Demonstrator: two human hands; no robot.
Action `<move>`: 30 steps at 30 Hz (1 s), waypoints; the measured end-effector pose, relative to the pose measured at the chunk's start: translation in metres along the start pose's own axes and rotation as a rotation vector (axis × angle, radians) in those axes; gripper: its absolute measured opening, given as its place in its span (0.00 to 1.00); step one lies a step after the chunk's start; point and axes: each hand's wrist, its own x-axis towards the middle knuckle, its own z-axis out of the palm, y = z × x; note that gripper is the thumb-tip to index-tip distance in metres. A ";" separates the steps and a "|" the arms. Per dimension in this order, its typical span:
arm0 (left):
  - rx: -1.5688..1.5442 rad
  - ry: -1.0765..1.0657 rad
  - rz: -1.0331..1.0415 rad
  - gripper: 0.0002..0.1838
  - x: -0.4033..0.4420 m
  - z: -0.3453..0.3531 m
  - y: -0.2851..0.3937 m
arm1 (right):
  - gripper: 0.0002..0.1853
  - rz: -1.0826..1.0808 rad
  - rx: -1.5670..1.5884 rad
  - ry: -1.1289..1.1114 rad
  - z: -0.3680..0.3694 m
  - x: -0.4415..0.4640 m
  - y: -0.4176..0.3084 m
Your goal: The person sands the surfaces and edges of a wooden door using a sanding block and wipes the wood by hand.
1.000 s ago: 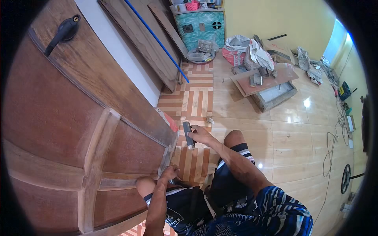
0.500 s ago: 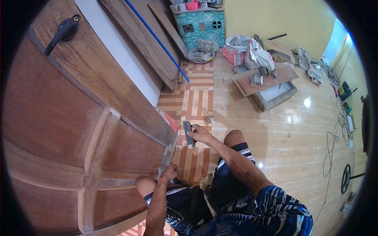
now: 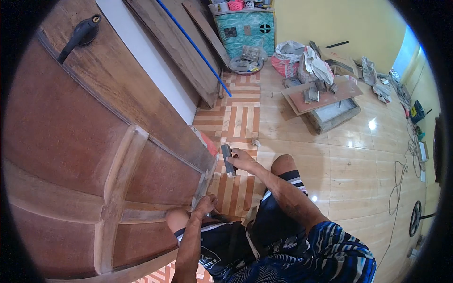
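My right hand (image 3: 243, 160) grips a narrow, dark grey rectangular block (image 3: 228, 159), perhaps a sanding block, holding it over the striped tiles just off the door's edge. My left hand (image 3: 206, 205) is closed at the edge of the wooden door (image 3: 155, 120), close to my bent knee. What its fingers hold, if anything, is hidden. A greyish, worn-looking patch (image 3: 200, 187) runs along the door edge above that hand. The door has reddish-brown panels, curved mouldings and a dark lever handle (image 3: 80, 37).
A blue pole (image 3: 193, 45) leans by wooden boards (image 3: 170, 52). Sacks (image 3: 314, 66), a brown panel (image 3: 325, 94) and a dusty tray-like box (image 3: 332, 118) lie on the floor beyond. A cable (image 3: 396, 188) trails along the right side. A small crumpled scrap (image 3: 255, 142) lies nearby.
The camera view has shifted slightly, so the surroundings sit a little farther right. Both hands stay in nearly the same place, and the block is still in my right hand.
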 end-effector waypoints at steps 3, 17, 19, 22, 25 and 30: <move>-0.018 0.013 -0.031 0.15 -0.003 -0.001 0.007 | 0.31 -0.019 0.024 -0.022 0.003 0.005 0.005; 0.023 0.017 0.013 0.15 0.005 0.008 -0.005 | 0.34 -0.007 -0.037 0.012 -0.001 -0.004 -0.008; 0.024 0.027 0.011 0.15 0.001 0.003 0.002 | 0.34 -0.009 -0.033 0.005 -0.001 -0.004 -0.008; 0.025 0.032 0.006 0.16 0.000 0.002 0.005 | 0.34 -0.011 -0.061 0.024 0.001 0.002 -0.002; -0.022 0.045 -0.003 0.13 0.002 0.006 -0.001 | 0.34 -0.010 -0.006 0.011 0.002 0.005 0.004; 0.017 0.066 0.052 0.13 0.007 0.011 -0.009 | 0.35 -0.001 -0.014 0.008 0.001 0.003 0.003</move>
